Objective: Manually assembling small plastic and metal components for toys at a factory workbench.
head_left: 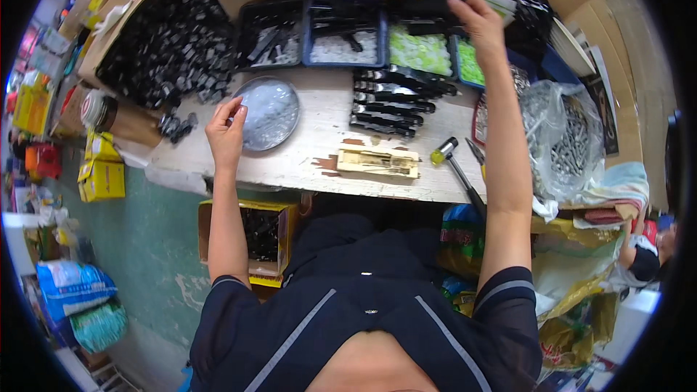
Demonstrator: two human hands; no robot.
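Note:
My left hand (226, 134) is above the edge of a round metal dish (279, 112) holding clear bluish material. Its thumb and fingertips are pinched together; whatever is between them is too small to see. My right hand (479, 25) reaches to the far right, its fingers closed on a long black plastic part (428, 11) above a bin of pale green pieces (420, 51). A row of long black parts (392, 101) lies mid-table. Nearer to me rests a cream-coloured block fixture (377, 163) with a slot, and right of it a hammer (457, 167) with a yellow-faced head.
A heap of small black pieces (174, 47) fills the far left. Blue bins (345, 64) line the back, and more black parts are piled behind them. At right sits a clear bag of metal hardware (570, 141). An open box (250, 236) is under the table edge.

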